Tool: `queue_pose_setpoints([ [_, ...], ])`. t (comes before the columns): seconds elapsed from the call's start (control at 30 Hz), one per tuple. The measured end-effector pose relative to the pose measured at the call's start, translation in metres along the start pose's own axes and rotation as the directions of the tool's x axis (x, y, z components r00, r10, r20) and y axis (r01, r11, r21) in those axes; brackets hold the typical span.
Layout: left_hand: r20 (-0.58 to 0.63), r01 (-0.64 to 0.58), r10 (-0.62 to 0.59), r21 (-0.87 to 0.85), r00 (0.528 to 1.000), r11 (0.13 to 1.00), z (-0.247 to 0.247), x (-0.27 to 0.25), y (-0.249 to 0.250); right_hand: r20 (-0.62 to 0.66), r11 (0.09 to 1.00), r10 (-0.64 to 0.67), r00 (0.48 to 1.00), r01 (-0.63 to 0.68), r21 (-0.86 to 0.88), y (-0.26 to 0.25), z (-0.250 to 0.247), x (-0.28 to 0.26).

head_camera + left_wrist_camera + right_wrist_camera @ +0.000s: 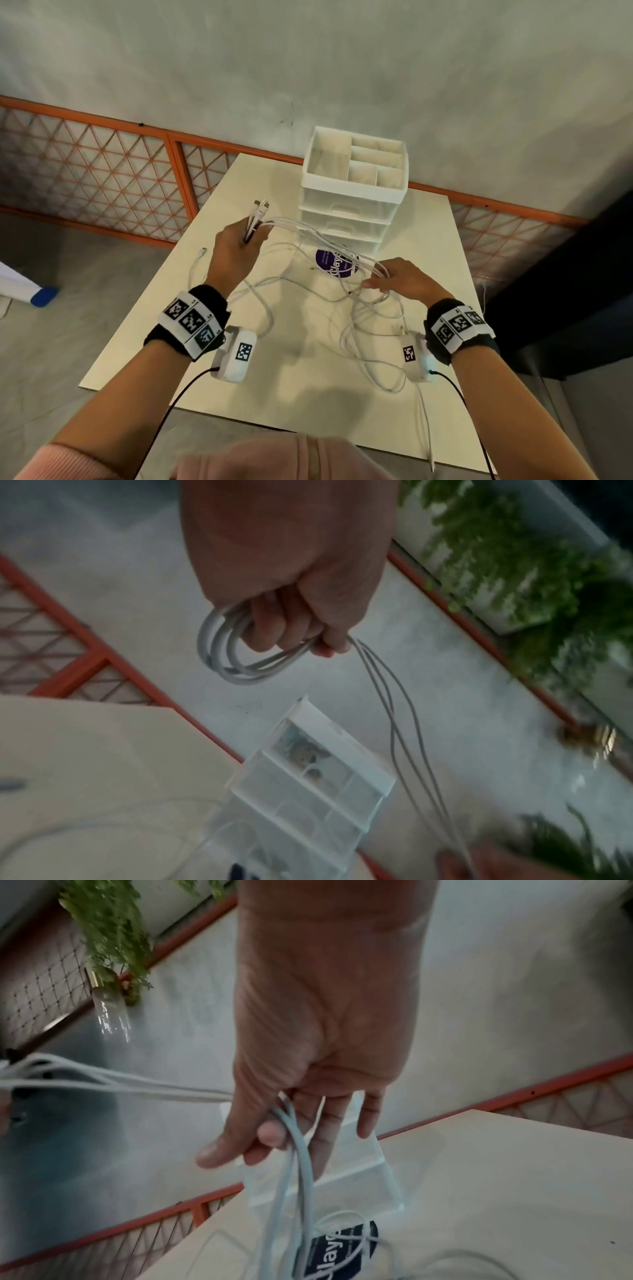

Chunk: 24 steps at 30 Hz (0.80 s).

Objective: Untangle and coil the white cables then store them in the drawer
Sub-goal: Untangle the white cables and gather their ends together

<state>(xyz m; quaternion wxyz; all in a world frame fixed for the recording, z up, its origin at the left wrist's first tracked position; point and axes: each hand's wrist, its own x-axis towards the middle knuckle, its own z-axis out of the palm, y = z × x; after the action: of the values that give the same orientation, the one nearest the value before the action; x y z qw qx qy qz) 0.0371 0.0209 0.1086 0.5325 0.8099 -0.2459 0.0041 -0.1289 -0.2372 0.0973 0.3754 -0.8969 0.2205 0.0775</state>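
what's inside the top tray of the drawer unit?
The top tray of the drawer unit shows divided compartments that look bare from the head view. Near walls hide parts of their floors. Drawers below are shut; contents unclear.

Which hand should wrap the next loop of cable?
Probably the right hand: its fingers loosely hook the slack white cables, while the left hand grips the gathered loops and plugs, anchoring the coil.

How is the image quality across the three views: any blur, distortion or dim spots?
Head view: sharp, evenly lit, wide-angle bend at the edges, soft shadows on the table. Left wrist view: dim, motion-blurred; left hand and cables readable, drawer unit smeared. Right wrist view: dim, blurred at the edges; right hand fairly clear.
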Motion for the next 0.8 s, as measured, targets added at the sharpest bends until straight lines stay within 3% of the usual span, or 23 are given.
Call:
queue_pose_setpoints([
  [0.1, 0.01, 0.197, -0.198, 0.04, 0.98, 0.98, 0.003, -0.003, -0.017, -0.096, 0.949, -0.08, 0.992, 0.105, 0.296, -0.005, -0.01, -0.007],
  [0.17, 0.094, 0.315, -0.326, 0.113, 0.941, 0.942, 0.003, -0.007, -0.031, -0.15, 0.88, -0.125, 0.981, 0.18, 0.44, -0.014, -0.02, -0.013],
  [0.27, 0.304, 0.318, -0.378, 0.229, 0.875, 0.92, 0.005, -0.013, -0.044, -0.188, 0.876, -0.14, 0.972, 0.21, 0.435, -0.032, -0.032, -0.018],
  [0.33, 0.387, 0.339, -0.343, 0.08, 0.856, 0.937, 0.008, -0.019, -0.035, -0.229, 0.918, -0.119, 0.966, 0.195, 0.346, -0.043, -0.037, -0.015],
  [0.4, 0.395, 0.36, -0.275, -0.156, 0.876, 0.92, 0.01, -0.019, -0.017, -0.247, 0.962, -0.135, 0.96, 0.187, 0.2, -0.052, -0.039, -0.01],
  [0.5, 0.396, 0.249, -0.094, -0.36, 0.913, 0.899, 0.011, -0.019, 0.022, -0.167, 0.978, -0.203, 0.965, 0.206, 0.002, -0.063, -0.034, -0.008],
  [0.63, 0.505, 0.179, 0.041, -0.38, 0.862, 0.908, 0.026, -0.015, 0.047, -0.031, 0.958, -0.284, 0.958, 0.285, 0.016, -0.086, -0.022, -0.013],
  [0.8, 0.616, 0.065, 0.126, -0.279, 0.778, 0.958, 0.043, -0.019, 0.049, 0.014, 0.947, -0.314, 0.949, 0.312, 0.075, -0.099, -0.025, -0.017],
])
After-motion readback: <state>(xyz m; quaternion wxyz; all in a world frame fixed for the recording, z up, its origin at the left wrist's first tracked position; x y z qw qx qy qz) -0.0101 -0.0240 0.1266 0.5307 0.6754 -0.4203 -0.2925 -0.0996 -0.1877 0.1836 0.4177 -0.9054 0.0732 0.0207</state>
